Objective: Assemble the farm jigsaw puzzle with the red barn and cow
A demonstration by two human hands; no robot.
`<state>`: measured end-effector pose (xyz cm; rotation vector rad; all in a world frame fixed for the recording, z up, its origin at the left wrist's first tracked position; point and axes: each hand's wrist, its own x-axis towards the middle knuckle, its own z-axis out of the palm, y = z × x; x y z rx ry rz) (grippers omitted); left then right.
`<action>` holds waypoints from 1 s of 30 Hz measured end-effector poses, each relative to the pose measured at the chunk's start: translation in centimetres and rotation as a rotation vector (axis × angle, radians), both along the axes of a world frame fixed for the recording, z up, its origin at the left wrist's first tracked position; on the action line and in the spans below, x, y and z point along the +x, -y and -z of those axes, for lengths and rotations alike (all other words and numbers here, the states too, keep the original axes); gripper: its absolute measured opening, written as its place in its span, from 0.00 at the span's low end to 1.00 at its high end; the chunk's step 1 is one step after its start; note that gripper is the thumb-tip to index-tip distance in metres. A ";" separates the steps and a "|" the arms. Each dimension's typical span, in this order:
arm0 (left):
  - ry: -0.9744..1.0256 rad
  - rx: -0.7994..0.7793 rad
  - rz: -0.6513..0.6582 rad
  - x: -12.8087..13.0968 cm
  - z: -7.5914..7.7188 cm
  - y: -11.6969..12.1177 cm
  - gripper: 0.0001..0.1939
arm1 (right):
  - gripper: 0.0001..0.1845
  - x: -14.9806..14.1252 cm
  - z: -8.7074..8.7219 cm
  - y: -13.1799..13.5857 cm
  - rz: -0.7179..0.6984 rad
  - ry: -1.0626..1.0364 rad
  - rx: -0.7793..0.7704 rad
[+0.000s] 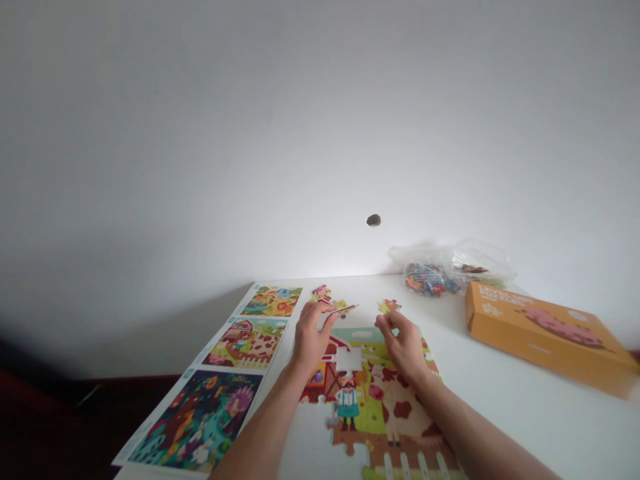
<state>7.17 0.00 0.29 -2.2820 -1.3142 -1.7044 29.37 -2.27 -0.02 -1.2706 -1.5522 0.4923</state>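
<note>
1. Brown-edged jigsaw piece (344, 309) pinched between thumb and fingertips of L hand (310, 340): grip closed, piece sticking out past fingers twd R hand, held up off puzzle.
2. R hand (403, 347) over puzzle, fingers curled, tips drawn together; cannot tell if anything's held in them.
3. Small yellow-and-red loose piece (389, 305) on table just beyond R fingertips, not gripped.
4. Part-built farm jigsaw (380, 413) directly below both hands, w/ farmer figure (347, 403), red barn (325, 377) and brown-spotted cow (400, 407). Gap in puzzle (349, 359) shows white table between hands, just below held piece.
5. Few loose pieces (321, 292) on table, near L hand, ahead of its fingers.
6. Strip of printed picture sheets (245, 342), 3 colourful scenes, lies left of L hand, along table edge.
7. Far side: clear plastic bag (480, 260) w/ more pieces inside. Right: orange box (545, 333) w/ pink pig on lid, lying on white table (530, 407), well apart from hands.
</note>
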 end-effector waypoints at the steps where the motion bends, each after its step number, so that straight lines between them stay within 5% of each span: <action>1: 0.014 -0.004 -0.024 0.0 0.1 -0.1 0.02 | 0.22 0.1 0.1 -0.1 0.012 0.000 -0.002; 5: 0.055 -0.055 -0.052 0.0 0.4 -0.3 0.05 | 0.13 0.2 0.8 -0.5 0.005 -0.049 0.051; 9: 0.068 -0.128 -0.013 0.1 0.5 -0.2 0.09 | 0.20 0.1 0.9 -0.5 -0.057 -0.044 0.012; 15: 0.111 -0.266 0.094 0.5 0.7 0.1 0.09 | 0.11 -0.2 0.2 0.0 -0.198 0.015 -0.051; 20: 0.160 -0.338 0.147 0.8 0.8 0.1 0.10 | 0.11 -0.1 0.2 -0.2 -0.166 0.017 -0.032; 30: 0.083 -0.241 0.114 0.7 0.6 0.1 0.10 | 0.11 -0.2 0.2 -0.1 -0.187 0.012 -0.010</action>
